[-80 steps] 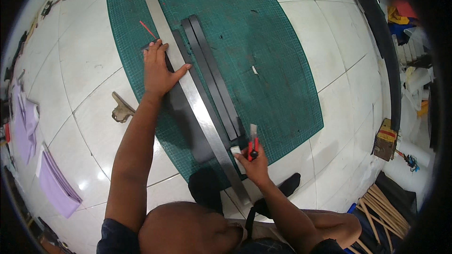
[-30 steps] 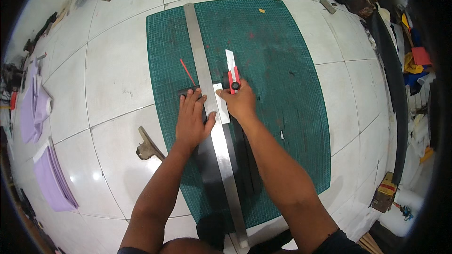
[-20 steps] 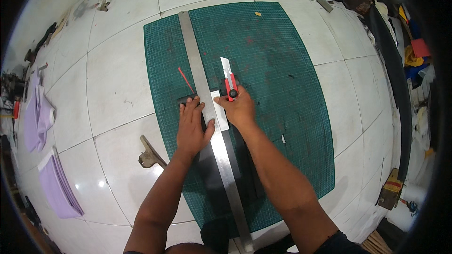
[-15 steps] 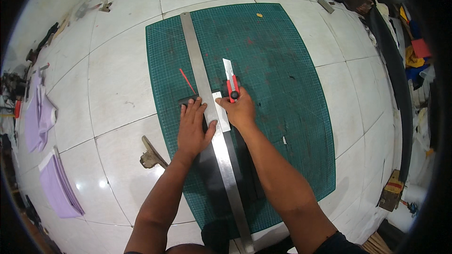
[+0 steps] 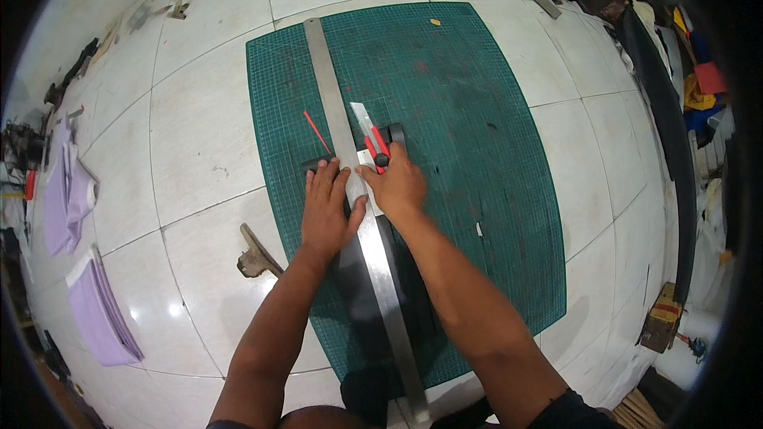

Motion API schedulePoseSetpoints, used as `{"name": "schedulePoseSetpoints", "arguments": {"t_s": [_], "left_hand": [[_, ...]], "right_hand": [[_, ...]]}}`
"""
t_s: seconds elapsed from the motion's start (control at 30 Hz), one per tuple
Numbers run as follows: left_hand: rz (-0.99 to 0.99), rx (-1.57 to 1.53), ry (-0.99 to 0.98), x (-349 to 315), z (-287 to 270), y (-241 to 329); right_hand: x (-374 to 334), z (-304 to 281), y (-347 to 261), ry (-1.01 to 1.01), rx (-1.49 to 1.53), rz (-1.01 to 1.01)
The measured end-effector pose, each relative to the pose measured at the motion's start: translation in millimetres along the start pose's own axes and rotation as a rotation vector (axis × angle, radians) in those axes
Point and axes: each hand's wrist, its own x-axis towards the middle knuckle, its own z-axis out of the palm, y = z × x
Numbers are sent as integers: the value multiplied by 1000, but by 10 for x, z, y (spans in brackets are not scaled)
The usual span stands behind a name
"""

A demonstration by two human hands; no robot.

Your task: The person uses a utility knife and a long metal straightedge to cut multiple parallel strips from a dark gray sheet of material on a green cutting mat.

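A long steel ruler (image 5: 327, 79) lies lengthwise over a black sheet (image 5: 354, 294) on the green cutting mat (image 5: 469, 103). My left hand (image 5: 324, 210) presses flat on the ruler's left edge and the black sheet, fingers stretched out, thumb on the metal. Just right of the ruler, my right hand (image 5: 401, 187) grips a red utility knife (image 5: 376, 141), its wide blade pointing up and away. That hand's thumb rests by the ruler, over a small white rectangular piece (image 5: 365, 156) that it partly covers. A thin red strip (image 5: 315, 131) lies beyond my left fingers.
White floor tiles (image 5: 207, 151) surround the mat. Left of it lie a metal clamp-like tool (image 5: 256, 254) and folded lilac cloth (image 5: 99, 310). A small yellow piece (image 5: 435, 22) and a white scrap (image 5: 478, 229) sit on the mat. Dark rolled material (image 5: 668, 143) runs along the right.
The knife has shifted left toward the ruler and tilted further left in my right hand. More of the black sheet's far end shows beyond it. My left hand stays nearly in place.
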Motion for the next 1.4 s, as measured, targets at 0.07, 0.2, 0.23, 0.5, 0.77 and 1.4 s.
{"name": "schedulePoseSetpoints", "arguments": {"t_s": [0.07, 0.2, 0.23, 0.5, 0.77, 1.4], "left_hand": [[-1, -28, 13, 11, 43, 35], [5, -14, 19, -4, 68, -23], [14, -20, 21, 3, 96, -8], [62, 109, -144, 54, -23, -149], [69, 170, -649, 294, -480, 32], [107, 132, -571, 211, -406, -85]], "right_hand": [[3, -5, 37, 42, 28, 12], [-210, -258, 128, 13, 360, 56], [-297, -324, 304, 61, 396, 42], [-2154, -1238, 1262, -132, 488, 298], [-3275, -902, 1771, -169, 437, 348], [-3322, -665, 1710, -159, 331, 365]]}}
